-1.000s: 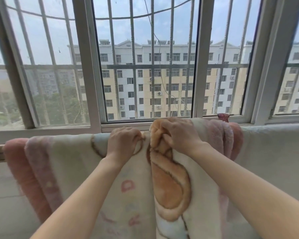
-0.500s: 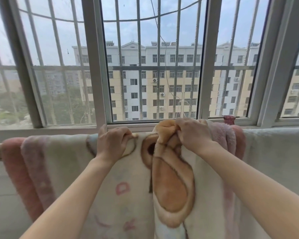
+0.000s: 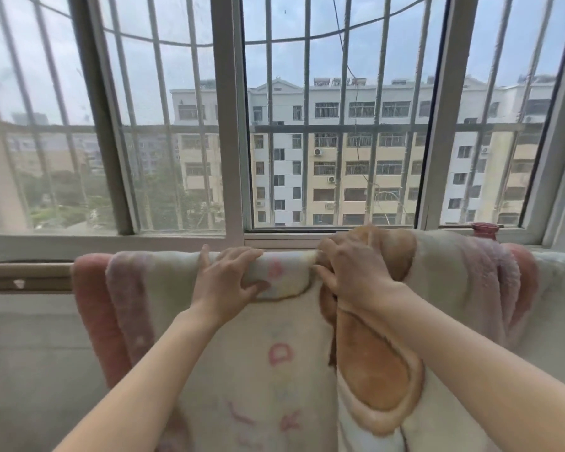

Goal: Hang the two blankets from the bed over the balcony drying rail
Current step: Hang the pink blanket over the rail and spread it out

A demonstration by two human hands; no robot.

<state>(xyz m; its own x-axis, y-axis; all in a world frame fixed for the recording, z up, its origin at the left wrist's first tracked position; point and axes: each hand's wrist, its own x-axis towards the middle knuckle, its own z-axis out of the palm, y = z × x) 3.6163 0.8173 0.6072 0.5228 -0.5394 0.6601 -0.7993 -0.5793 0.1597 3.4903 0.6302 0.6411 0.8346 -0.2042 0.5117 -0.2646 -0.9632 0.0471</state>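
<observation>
A cream fleece blanket (image 3: 163, 321) with pink edges and an orange cartoon print hangs over the wooden drying rail (image 3: 26, 276) below the window. My left hand (image 3: 229, 282) grips the blanket's top fold on the rail, thumb underneath. Just to its right, my right hand (image 3: 353, 272) is closed on a bunched orange part of the same blanket at the rail. A second, pale blanket (image 3: 558, 288) is draped over the rail at the far right, touching the first one's pink edge.
Sliding windows with metal security bars stand directly behind the rail; the window frame (image 3: 230, 125) rises just beyond my hands. A small red vase (image 3: 485, 230) sits on the sill at right. Bare rail shows at the far left. Apartment buildings lie outside.
My left hand has slid left along the rail and spread the blanket's top fold flatter. My right hand keeps its grip on the orange bunch. The view has shifted left.
</observation>
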